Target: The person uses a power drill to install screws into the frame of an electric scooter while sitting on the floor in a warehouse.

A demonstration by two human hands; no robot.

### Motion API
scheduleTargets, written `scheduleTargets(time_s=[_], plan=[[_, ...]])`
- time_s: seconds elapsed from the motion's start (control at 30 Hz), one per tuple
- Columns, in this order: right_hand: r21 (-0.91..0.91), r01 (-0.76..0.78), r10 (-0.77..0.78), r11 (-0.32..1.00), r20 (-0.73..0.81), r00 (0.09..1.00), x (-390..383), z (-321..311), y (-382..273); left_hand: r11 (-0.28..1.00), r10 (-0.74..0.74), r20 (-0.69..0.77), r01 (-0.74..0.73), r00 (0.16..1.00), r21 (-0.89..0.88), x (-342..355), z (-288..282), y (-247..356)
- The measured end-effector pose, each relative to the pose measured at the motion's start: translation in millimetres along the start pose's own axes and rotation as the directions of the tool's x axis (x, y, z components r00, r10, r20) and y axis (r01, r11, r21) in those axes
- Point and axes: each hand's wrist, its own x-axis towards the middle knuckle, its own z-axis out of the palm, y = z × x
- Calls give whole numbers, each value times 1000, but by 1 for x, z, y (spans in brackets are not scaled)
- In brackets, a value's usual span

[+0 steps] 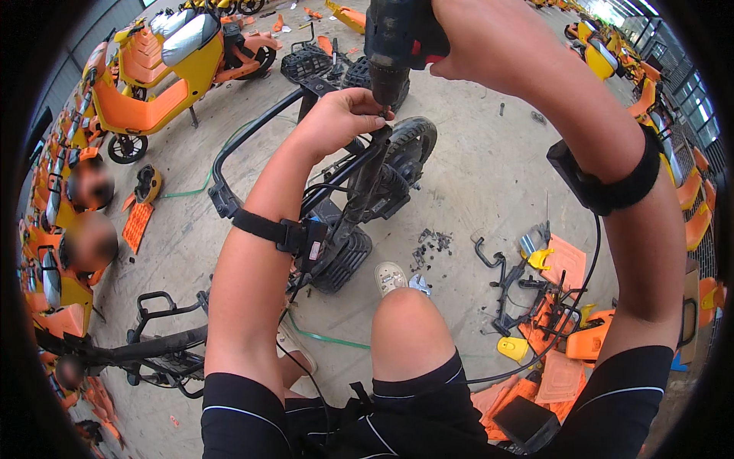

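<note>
My right hand [470, 34] grips a dark cordless drill [386, 42] from the right, its chuck pointing down. Directly under the chuck, my left hand [344, 118] is closed in a pinch at the top end of a black scooter frame [367, 176]. What those fingers hold, if anything, is too small and covered to make out. The stripped frame stands before me, with a black wheel [417, 145] on its far right side. A black tubular rail [260, 126] runs along its left.
Small dark parts [433, 246] lie scattered on the concrete floor right of my shoe. Orange panels [554, 375] and black brackets are piled at the lower right. Another bare frame [164, 340] is at lower left. Yellow-orange scooters [153, 99] line the left, and a green strap [329, 338] crosses the floor.
</note>
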Motion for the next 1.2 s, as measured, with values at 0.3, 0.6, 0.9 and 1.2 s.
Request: scheduleTargets(time_s=[0.3,0.6,0.9,1.2], plan=[[-4,-4,4,1000,0,1000,-1,-3,-1,1000,19,-17,-19,1000,-7,0,4,-3],[7,66,-66,998,-6,998,4,-1,0,1000,6,13,-6,1000,14,-1,0,-2],[-21,52,-52,998,21,998,2,-6,-6,995,-52,16,50,999,91,-3,-6,-2],[6,80,-80,997,-39,996,2,0,-7,1000,25,-72,-24,997,13,-8,3,-12]])
